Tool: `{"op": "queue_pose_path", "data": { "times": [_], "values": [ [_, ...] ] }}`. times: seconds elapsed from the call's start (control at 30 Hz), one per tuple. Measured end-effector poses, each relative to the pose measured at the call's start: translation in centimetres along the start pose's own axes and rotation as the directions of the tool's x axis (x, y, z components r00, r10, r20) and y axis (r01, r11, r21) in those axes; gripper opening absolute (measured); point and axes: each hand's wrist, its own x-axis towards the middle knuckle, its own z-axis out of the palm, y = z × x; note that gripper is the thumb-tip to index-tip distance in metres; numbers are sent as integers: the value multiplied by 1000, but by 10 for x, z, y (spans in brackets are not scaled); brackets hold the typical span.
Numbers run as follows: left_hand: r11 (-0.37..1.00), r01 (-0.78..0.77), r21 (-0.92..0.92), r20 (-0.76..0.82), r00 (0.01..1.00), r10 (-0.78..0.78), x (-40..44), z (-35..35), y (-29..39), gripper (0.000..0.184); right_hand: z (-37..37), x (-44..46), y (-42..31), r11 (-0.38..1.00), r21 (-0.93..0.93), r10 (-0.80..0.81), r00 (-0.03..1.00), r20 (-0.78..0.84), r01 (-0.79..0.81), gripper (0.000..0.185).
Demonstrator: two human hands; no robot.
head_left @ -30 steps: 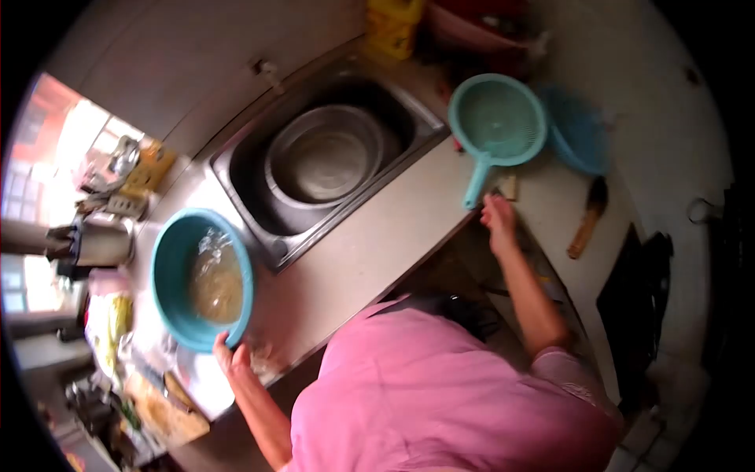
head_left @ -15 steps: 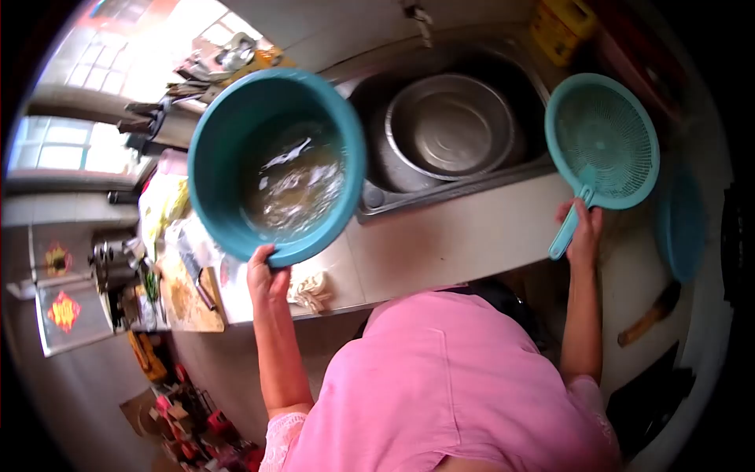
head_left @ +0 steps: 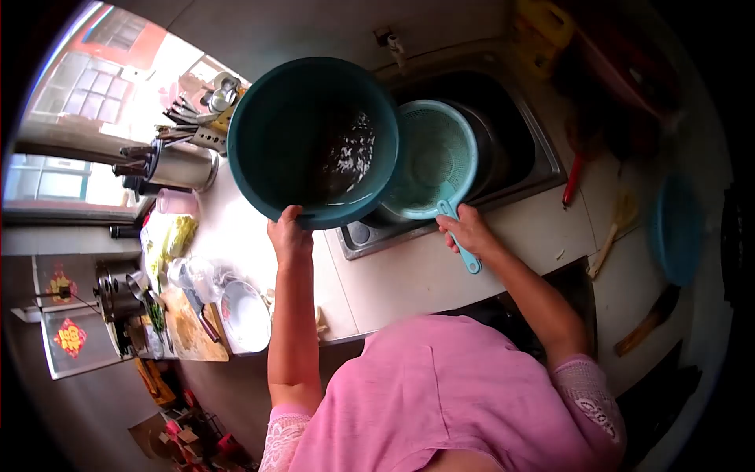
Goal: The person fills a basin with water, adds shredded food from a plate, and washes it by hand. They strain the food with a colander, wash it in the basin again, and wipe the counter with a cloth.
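Observation:
A teal plastic basin [head_left: 263, 149] with water in its bottom is raised and tilted toward the sink [head_left: 544, 169]. Its lower rim is gripped by my left hand [head_left: 291, 236], thumb over the edge. My right hand [head_left: 465, 231] is closed around the handle of a light-blue plastic strainer [head_left: 436, 149]. The strainer is over the sink, right beside the basin, whose rim overlaps its left edge in this view. Behind the strainer, a metal bowl [head_left: 486, 149] in the sink is mostly hidden and dark.
A tap [head_left: 393, 46] juts from the wall behind the sink. Leftward on the counter are a white bowl [head_left: 245, 316], a knife [head_left: 206, 322] on a cutting board [head_left: 177, 318], leafy greens [head_left: 179, 236] and a utensil holder [head_left: 185, 167]. A blue basin [head_left: 680, 232] sits at far right.
The strainer has moved left from beyond the sink's right side to over it, beside the basin. The basin has shifted right and its water has gathered toward the right side.

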Motion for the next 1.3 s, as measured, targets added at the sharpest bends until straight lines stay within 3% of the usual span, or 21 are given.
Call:
{"op": "queue_pose_path", "data": {
  "times": [0.07, 0.23, 0.4, 0.53, 0.6, 0.67, 0.73, 0.8, 0.87, 0.93, 1.0, 1.07, 1.1, 1.13, 1.2, 1.23, 1.27, 1.3],
  "values": [
    [989, -96, 109, 7, 995, 96, 3, 16, -1, 25, 0, 8, 2, 999, 40, 9, 1000, -6, -8, 19],
    [974, -190, 124, 110, 978, 177, 25, 33, -18, 29, 2, 21, 4, 990, 133, 39, 999, 2, -39, 18],
    [858, -495, 136, 201, 862, 465, 20, 53, -19, 24, 4, 27, 2, 987, 161, -5, 999, 43, -2, 16],
    [793, -591, 150, 220, 802, 556, 21, 56, -22, 28, 7, 32, 2, 984, 179, -45, 989, 143, 19, 16],
    [655, -740, 152, 319, 664, 676, 18, 57, -22, 39, 8, 37, 9, 981, 192, -76, 977, 198, 38, 16],
    [593, -791, 152, 322, 607, 727, 11, 59, -19, 44, 9, 41, 20, 949, 289, -196, 950, 241, 123, 16],
    [528, -835, 152, 323, 547, 772, -2, 65, -10, 49, 10, 38, 19, 942, 327, -152, 961, 231, 70, 16],
    [286, -915, 284, 392, 383, 836, -15, 70, 2, 56, 6, 36, 19, 947, 312, -148, 967, 209, 78, 15],
    [229, -924, 307, 399, 344, 850, -19, 71, 7, 58, 3, 36, 19, 954, 296, -106, 975, 196, 45, 15],
    [385, -914, 125, 302, 405, 863, -23, 72, 10, 59, 2, 30, 15, 942, 332, -104, 981, 166, 44, 15],
    [422, -902, 85, 287, 428, 857, -17, 62, 12, 60, 1, 29, 18, 944, 326, -107, 980, 167, 48, 14],
    [593, -798, -107, 176, 572, 801, 1, 46, 9, 50, -1, 30, 20, 947, 316, -112, 979, 172, 53, 14],
    [568, -820, -76, 191, 547, 815, 3, 42, 9, 36, -1, 30, 21, 941, 335, -117, 975, 188, 48, 14],
    [563, -823, -77, 180, 544, 820, 3, 38, 9, 36, -2, 31, 20, 934, 354, -123, 971, 205, 44, 15],
    [793, -604, -77, 55, 792, 609, 2, 32, 10, 25, -4, 25, 14, 936, 350, -121, 973, 197, 45, 16],
    [874, -472, -116, 42, 877, 479, 3, 26, 11, 29, -4, 22, 9, 934, 354, -114, 977, 182, 43, 17],
    [870, -476, -127, 25, 876, 482, 2, 21, 12, 29, -4, 18, 3, 960, 278, -82, 989, 120, 46, 19],
    [932, -309, -192, 31, 947, 320, -1, 17, 15, 31, -5, 15, 0, 968, 245, -77, 994, 82, 55, 20]
  ]
}}
